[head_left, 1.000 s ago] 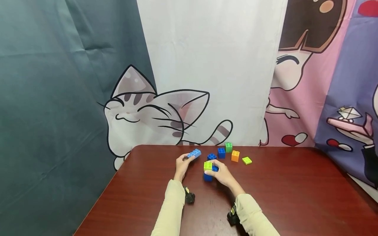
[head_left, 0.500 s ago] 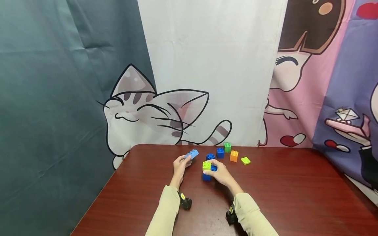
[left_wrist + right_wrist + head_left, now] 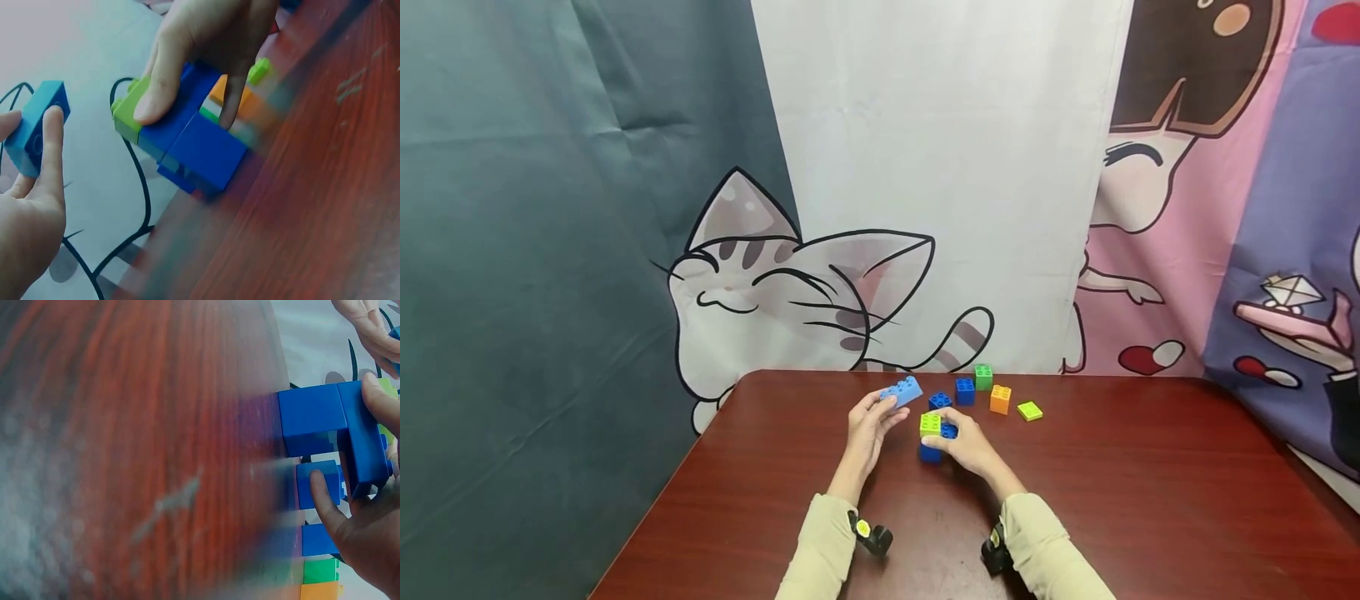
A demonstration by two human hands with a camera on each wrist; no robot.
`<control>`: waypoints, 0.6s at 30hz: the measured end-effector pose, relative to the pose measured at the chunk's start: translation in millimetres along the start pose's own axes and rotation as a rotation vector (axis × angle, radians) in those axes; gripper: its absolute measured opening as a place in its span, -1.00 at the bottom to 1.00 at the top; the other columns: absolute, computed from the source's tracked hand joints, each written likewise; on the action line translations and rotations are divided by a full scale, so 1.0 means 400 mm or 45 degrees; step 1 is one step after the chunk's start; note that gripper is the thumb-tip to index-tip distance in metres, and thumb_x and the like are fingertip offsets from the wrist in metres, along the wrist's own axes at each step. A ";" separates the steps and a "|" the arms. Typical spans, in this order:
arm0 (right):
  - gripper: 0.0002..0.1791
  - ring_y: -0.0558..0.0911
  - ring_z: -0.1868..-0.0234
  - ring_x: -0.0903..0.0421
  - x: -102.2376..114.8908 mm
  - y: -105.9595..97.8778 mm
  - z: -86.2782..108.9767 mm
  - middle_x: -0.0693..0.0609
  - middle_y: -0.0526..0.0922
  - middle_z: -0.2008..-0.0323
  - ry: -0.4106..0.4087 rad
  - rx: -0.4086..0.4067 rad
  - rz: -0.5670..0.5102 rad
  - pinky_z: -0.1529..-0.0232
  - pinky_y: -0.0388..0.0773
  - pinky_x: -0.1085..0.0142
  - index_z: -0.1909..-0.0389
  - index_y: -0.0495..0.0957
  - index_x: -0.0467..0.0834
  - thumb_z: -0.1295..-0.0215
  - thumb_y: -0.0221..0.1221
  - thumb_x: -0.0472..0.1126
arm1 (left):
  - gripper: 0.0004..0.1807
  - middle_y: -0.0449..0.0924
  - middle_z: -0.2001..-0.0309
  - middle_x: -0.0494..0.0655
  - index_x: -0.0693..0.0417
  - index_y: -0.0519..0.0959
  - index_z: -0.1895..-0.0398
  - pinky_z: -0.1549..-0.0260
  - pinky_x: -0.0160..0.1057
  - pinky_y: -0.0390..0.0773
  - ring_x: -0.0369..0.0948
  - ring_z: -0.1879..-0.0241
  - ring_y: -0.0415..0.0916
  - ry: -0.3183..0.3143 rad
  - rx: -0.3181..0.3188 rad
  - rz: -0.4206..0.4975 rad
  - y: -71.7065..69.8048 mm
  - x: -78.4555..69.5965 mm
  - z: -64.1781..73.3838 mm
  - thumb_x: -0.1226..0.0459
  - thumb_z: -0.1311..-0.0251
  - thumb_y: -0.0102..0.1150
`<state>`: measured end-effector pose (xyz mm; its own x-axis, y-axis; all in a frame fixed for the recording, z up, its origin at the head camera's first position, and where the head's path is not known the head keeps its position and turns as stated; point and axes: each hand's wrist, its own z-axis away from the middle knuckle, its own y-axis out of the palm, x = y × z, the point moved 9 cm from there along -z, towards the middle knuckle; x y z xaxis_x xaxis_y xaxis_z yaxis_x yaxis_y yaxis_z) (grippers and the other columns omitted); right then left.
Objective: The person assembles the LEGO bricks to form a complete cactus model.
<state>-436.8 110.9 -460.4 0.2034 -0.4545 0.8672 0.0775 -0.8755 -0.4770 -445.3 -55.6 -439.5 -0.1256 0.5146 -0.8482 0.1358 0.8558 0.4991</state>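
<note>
Raised over the table (image 3: 760,492), my left hand (image 3: 867,429) pinches a light blue toy building brick (image 3: 901,390) between thumb and fingers, its studs upward. The right hand (image 3: 966,442) grips a small stack standing to the right of that brick. A square dark blue brick (image 3: 207,152) forms the stack's base. Across it lies a longer dark blue brick (image 3: 365,440), which sticks out past the base toward the right hand. A lime green brick (image 3: 930,423) sits on top at the left end, with the right thumb along its side.
Behind the stack stand two dark blue bricks, a near one (image 3: 940,402) and a farther one (image 3: 965,391). A green brick (image 3: 983,377), an orange brick (image 3: 1000,399) and a flat lime piece (image 3: 1030,411) lie rightward. A printed curtain (image 3: 880,300) hangs behind the table.
My left hand drew back slightly, then rose and turned the light blue brick, showing more of its side. The right hand has stayed on the stack.
</note>
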 end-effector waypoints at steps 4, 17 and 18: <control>-0.54 0.57 0.19 0.10 -0.001 0.007 0.003 -0.08 0.66 0.10 0.007 -0.008 -0.023 0.01 0.58 0.11 -0.07 0.54 -0.20 -0.16 0.37 -0.14 | -0.79 0.64 0.43 -0.11 0.37 0.46 0.04 0.38 -0.40 0.64 -0.27 0.51 0.64 -0.066 0.085 -0.083 0.016 0.004 0.017 0.44 -0.31 0.06; -0.53 0.58 0.19 0.11 0.001 0.006 -0.001 -0.09 0.67 0.06 -0.012 -0.005 -0.042 -0.01 0.59 0.13 -0.06 0.55 -0.21 -0.15 0.38 -0.14 | -0.79 0.56 0.43 -0.14 0.24 0.45 0.05 0.53 -0.45 0.42 -0.29 0.56 0.47 -0.205 0.074 -0.014 0.039 0.035 0.028 0.43 -0.26 -0.02; -0.53 0.58 0.19 0.12 0.001 0.005 -0.001 -0.09 0.67 0.06 -0.020 -0.004 -0.035 -0.01 0.59 0.15 -0.06 0.55 -0.21 -0.15 0.38 -0.13 | -0.80 0.56 0.43 -0.14 0.21 0.46 0.07 0.52 -0.44 0.42 -0.30 0.56 0.46 -0.221 0.068 0.006 0.040 0.041 0.029 0.43 -0.26 -0.02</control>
<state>-437.0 108.9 -460.9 0.2163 -0.4276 0.8777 0.0800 -0.8882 -0.4524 -433.8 -34.1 -447.4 0.0459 0.4981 -0.8659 0.1885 0.8469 0.4971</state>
